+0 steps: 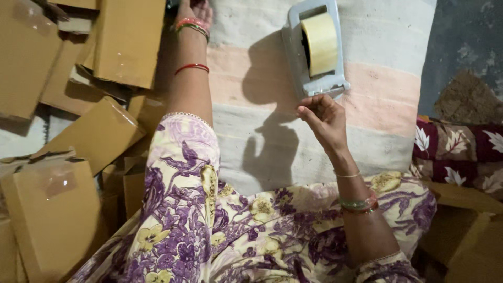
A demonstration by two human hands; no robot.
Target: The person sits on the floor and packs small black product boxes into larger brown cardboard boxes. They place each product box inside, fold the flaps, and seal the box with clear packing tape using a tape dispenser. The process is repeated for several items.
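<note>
Right hand: the right hand (324, 116) was at the near end of the grey tape dispenser (314, 50), fingers curled in a pinch at its cutter end; whether a strip of tape lay between the fingertips could not be told.
Left hand: the left hand (194, 10) reached to the far edge of the striped cloth (387, 89), beside the cardboard boxes; it was cut off by the top of the view, so its grip could not be told.
Tape dispenser: it lay flat on the striped cloth toward the far side, with a roll of pale yellowish tape (320, 43) seated in it.
Boxes: a heap of brown cardboard boxes (112, 44) lay along the cloth's left edge; the nearest cardboard box (52, 209) carried a clear taped patch on top.
Progress: judging by that patch, at least one box looked already sealed; the others showed no tape that could be made out, so much of the pile seemed left.
Surroundings: a floral cushion (456, 147) sat off the cloth's right edge.
</note>
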